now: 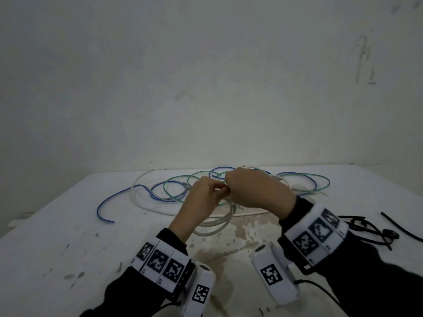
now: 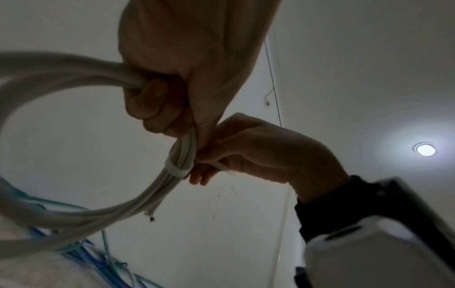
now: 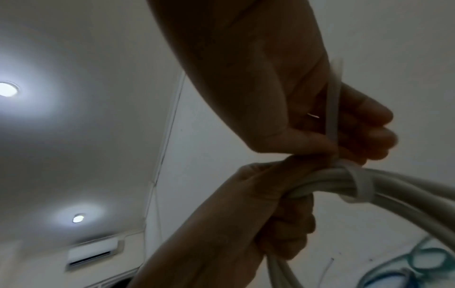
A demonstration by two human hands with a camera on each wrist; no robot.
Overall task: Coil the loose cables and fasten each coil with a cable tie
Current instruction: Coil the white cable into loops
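Note:
A white cable coil [image 1: 217,221] [image 2: 61,78] [image 3: 406,187] hangs in the air between my hands, above the white table [image 1: 68,236]. My left hand [image 1: 203,195] [image 2: 152,101] [image 3: 270,218] grips the bundled strands in its fist. A white cable tie [image 2: 174,169] [image 3: 435,185] is wrapped around the bundle just beside that fist. My right hand [image 1: 254,188] [image 2: 206,161] [image 3: 344,148] pinches the tie at the bundle, and the tie's tail [image 3: 333,109] runs up along its palm. In the head view the tie is hidden behind my hands.
Loose blue cable [image 1: 105,207], green cable [image 1: 174,186] and white cable [image 1: 142,179] sprawl across the far middle of the table. Several black cable ties [image 1: 370,227] lie at the right, with one long one [image 1: 400,227] near the right edge. A wall stands close behind the table.

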